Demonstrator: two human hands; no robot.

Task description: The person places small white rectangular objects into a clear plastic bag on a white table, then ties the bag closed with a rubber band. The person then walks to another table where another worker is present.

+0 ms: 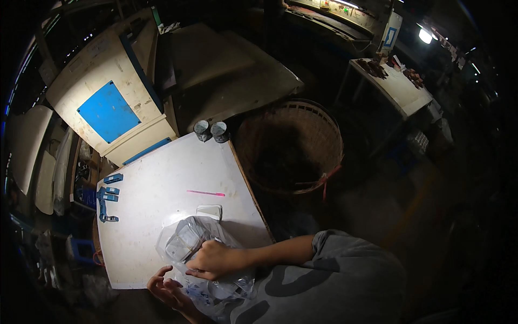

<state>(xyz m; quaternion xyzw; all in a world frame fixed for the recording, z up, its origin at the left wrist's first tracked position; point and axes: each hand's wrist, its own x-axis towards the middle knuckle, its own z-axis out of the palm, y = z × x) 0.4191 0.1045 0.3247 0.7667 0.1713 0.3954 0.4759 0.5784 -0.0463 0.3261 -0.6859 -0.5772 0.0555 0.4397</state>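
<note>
Starting at the left, I've got blue clamps (110, 194) lying near the edge of the white desk (162, 167), with a pale cabinet (65, 94) behind them bearing a blue panel (109, 112). Down front, the left hand (168, 289) sits just beside the bag, fingers parted and bent, nothing visibly in them.

Next, the clear plastic bag (218, 291) itself, at the near edge of the desk, right against my body, with flat white pieces (186, 244) showing through the film. Beyond it lie a pink pen (206, 193) and a small white slab (209, 211), this one outside the bag; two dark cups (210, 131) stand at the far corner.

Here's the right hand (218, 260), on top of the bag, fingers curled inward; whether they pinch film or a piece, I can't tell. Over to the right, a big woven basket (294, 146) stands off the desk.

My read: I'm at the handling-the-bag step, sorting out its mouth or contents. The next move calls for the left fingers to steady the film while the right ones work, gently, so nothing spills.
</note>
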